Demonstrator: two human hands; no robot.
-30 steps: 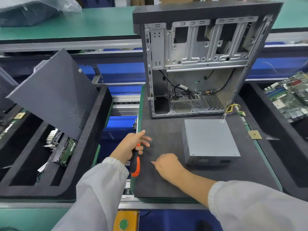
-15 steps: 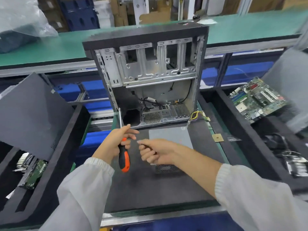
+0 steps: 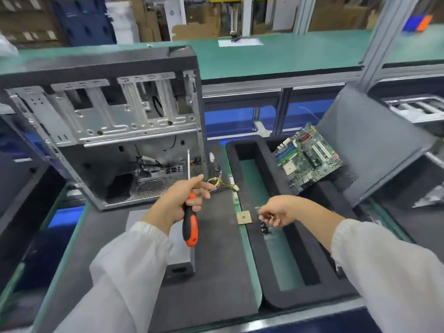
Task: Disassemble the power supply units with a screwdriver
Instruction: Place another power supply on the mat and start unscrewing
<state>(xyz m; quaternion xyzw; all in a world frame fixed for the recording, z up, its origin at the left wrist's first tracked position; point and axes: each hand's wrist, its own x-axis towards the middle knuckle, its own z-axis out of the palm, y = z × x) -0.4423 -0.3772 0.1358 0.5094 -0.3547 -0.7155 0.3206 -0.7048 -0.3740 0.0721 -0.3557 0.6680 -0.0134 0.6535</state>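
On the dark foam mat (image 3: 216,272) covering the table, the grey power supply unit (image 3: 179,255) lies flat, mostly hidden under the left forearm. Left hand (image 3: 179,203) grips the orange-black screwdriver (image 3: 189,219), shaft upright before the open computer case (image 3: 103,131). Right hand (image 3: 276,210), fingers curled, pinches small screws (image 3: 265,216) over the black foam tray (image 3: 269,280); a motherboard (image 3: 307,155) leans in that tray's far compartment.

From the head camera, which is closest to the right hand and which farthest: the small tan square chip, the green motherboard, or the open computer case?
1. Small tan square chip, just left of the right hand.
2. Green motherboard, beyond it in the black foam tray.
3. Open computer case, far left.
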